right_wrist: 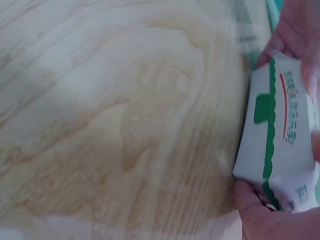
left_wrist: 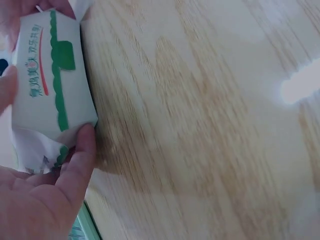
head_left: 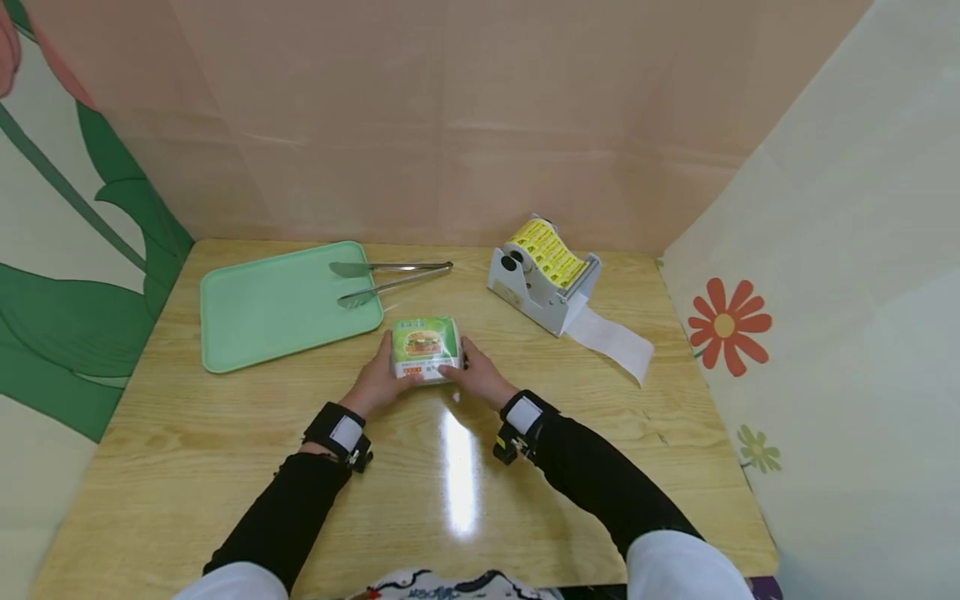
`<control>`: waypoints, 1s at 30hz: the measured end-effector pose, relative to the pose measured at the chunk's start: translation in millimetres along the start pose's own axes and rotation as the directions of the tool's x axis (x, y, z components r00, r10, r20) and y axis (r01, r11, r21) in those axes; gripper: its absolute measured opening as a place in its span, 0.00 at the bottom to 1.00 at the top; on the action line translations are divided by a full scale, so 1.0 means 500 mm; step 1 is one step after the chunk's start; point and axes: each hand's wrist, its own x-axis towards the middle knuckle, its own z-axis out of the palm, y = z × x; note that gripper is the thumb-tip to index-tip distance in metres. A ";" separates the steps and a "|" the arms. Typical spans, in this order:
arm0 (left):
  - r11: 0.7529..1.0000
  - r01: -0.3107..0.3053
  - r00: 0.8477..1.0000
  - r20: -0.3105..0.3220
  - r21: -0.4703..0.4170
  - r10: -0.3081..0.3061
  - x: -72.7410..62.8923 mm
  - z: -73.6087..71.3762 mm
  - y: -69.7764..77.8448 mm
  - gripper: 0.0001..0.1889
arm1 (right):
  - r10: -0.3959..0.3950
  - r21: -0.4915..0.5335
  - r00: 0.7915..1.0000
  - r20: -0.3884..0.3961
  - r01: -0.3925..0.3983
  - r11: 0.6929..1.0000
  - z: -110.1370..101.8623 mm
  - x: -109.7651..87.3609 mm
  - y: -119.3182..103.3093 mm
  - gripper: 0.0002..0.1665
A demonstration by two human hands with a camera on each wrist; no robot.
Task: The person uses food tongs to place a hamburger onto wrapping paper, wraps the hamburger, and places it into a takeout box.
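A paper-wrapped burger (head_left: 423, 340), green and white with a burger picture on top, sits near the middle of the table in the head view. My left hand (head_left: 378, 385) grips its left side, thumb at the near edge. On the opposite side my right hand (head_left: 483, 377) holds it, with the thumb over the near top edge. In the left wrist view the white side of the wrapped burger (left_wrist: 52, 80) shows a green scalloped band and lettering. Folded paper at its end meets the fingers (right_wrist: 250, 200) in the right wrist view. The wrapper's underside is hidden.
A light green tray (head_left: 277, 308) lies at the back left, with metal tongs (head_left: 408, 268) resting partly over its right edge. Back right stands a grey label dispenser (head_left: 525, 287) with a yellow label roll (head_left: 551, 254). Its white backing strip (head_left: 611, 337) trails onto the wooden table (head_left: 585, 450).
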 end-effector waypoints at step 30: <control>0.987 -0.132 0.988 -0.094 -0.088 0.124 0.003 0.001 -0.006 0.52 | -0.070 -0.012 0.997 -0.036 0.070 0.997 -0.028 -0.007 -0.035 0.37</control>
